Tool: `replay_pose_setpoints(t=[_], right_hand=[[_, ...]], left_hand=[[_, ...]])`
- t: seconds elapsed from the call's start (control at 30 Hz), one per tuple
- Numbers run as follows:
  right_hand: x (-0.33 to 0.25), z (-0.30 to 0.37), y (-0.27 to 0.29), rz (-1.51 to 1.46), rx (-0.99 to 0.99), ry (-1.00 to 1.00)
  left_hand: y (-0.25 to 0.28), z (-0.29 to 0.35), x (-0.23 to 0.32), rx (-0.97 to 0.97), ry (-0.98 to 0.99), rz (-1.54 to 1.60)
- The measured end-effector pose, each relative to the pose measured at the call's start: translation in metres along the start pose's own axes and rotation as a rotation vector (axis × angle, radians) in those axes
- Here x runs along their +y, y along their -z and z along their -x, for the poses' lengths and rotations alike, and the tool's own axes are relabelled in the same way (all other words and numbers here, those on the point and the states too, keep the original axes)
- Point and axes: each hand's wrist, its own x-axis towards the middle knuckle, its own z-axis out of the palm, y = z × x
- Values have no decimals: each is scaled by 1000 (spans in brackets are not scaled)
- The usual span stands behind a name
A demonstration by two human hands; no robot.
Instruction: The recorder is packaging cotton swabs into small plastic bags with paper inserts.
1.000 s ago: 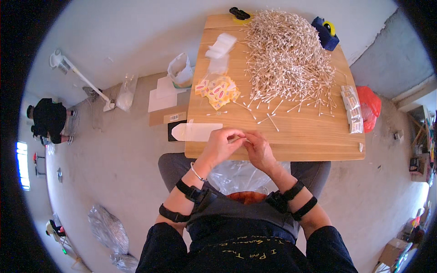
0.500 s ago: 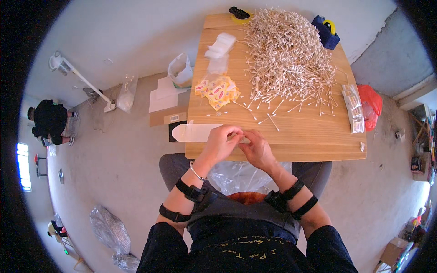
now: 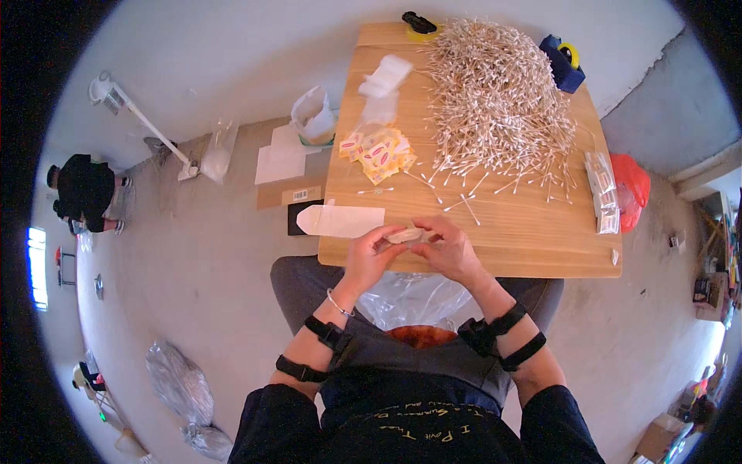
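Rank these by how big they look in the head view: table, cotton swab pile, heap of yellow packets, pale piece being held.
1. Table
2. Cotton swab pile
3. Heap of yellow packets
4. Pale piece, partly hidden

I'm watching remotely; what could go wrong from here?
The small, pale, flattish object (material unclear) is in only the fingertips of the left hand and right hand, so it might slip. The white, pointed paper strip extends past the left edge of the pale wooden table; a light brush could knock it off.
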Motion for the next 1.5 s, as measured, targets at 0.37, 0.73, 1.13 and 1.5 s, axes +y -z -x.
replay_pose_setpoints(t=[0.37,0.73,1.13,1.5], right_hand=[[6,-1,12,96,-69,58],[3,6,7,179,-17,200],[8,6,12,283,1,358],[14,6,8,128,5,249]], left_hand=[[-7,3,-7,-34,70,-11],[-11,6,4,-16,-15,123],[-5,4,1,54,-326,-275],[-10,1,13,34,-319,-321]])
